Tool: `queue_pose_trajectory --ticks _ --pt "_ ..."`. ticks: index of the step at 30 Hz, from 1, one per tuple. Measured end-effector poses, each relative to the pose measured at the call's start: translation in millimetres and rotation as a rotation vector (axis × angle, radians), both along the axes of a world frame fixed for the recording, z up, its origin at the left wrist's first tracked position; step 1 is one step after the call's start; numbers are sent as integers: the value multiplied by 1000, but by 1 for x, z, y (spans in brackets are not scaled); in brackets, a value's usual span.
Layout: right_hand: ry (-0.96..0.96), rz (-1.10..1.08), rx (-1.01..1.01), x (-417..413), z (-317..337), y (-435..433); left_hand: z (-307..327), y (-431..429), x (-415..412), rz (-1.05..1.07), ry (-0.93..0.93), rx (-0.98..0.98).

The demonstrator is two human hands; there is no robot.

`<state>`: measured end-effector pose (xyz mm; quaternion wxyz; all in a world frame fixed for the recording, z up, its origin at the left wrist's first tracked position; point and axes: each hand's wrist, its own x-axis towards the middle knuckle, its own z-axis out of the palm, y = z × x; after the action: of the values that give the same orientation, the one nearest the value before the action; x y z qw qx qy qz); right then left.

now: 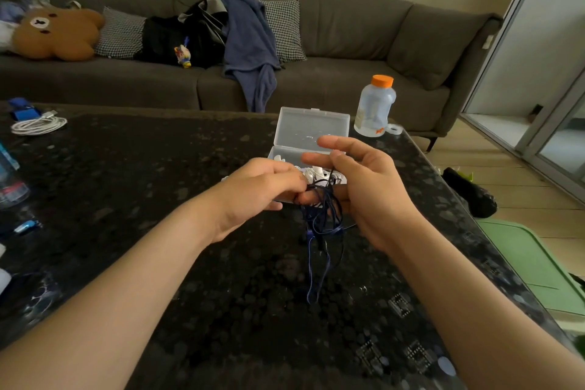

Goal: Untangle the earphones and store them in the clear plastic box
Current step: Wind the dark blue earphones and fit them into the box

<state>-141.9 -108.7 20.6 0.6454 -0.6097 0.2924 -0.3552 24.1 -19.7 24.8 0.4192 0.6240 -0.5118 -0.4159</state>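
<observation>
Hands met above the dark speckled table [158, 199], close together and just in front of the clear plastic box [311, 127]. The left hand [262, 187] was curled with its knuckles up, and its fingertips pinched the dark blue earphones [323, 222] at the top of the tangle. The right hand [364, 187] faced it with its palm turned inward and its fingers held out loosely, nearly straight. The knotted cord was draped over the lower fingers, not clenched in them. From there the tangle hung between the two wrists in several loops, and its longest strand trailed down to the tabletop. The box stood open on the table behind the hands, its lid tipped up and back. White earphones [316, 172] lay in its base, partly hidden by the fingers. A translucent bottle [375, 108] with an orange cap stood upright beyond the box, near the table's far right corner. A coiled white cable [38, 125] lay well apart at the far left edge. Behind the table ran a grey sofa [348, 38], where a brown bear cushion [57, 33] sat at the left end and a blue garment [250, 41] was slumped over the middle.
</observation>
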Motion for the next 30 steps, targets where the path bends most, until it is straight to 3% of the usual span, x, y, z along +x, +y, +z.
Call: queue_pose_trajectory --ticks 7,14,19,25,30 --pt "31 16 -84 -4 -3 -5 0 0 6 44 166 -136" --pt "98 -77 -289 -4 -9 -10 3 4 17 174 70 -150" --pt "136 -34 -320 -2 -7 -7 0 -2 20 332 77 -143" --pt "439 75 -590 -1 -15 -9 -14 -9 23 528 -134 -185" --pt "528 118 -675 8 -17 -3 -18 -15 23 702 -66 -131"
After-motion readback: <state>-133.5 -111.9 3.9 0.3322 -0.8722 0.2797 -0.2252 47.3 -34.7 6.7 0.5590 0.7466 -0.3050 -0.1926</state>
